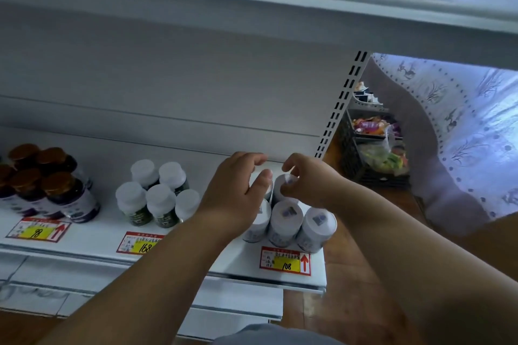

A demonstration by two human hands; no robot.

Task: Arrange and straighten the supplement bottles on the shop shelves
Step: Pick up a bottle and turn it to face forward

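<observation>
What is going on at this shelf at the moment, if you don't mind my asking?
A person is tidying the white-capped bottles at the right end of the shelf, above the 108 price tag. The left hand is curled over a back-row bottle, while the right hand pinches the cap of the bottle beside it. The green-label bottles and brown-capped bottles further left are untouched.

Head camera looks down, close above the shelf (84, 244).

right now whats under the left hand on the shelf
The left hand rests on a white-capped bottle in the back row; another white bottle shows below the wrist. Anything further beneath is covered.
</observation>
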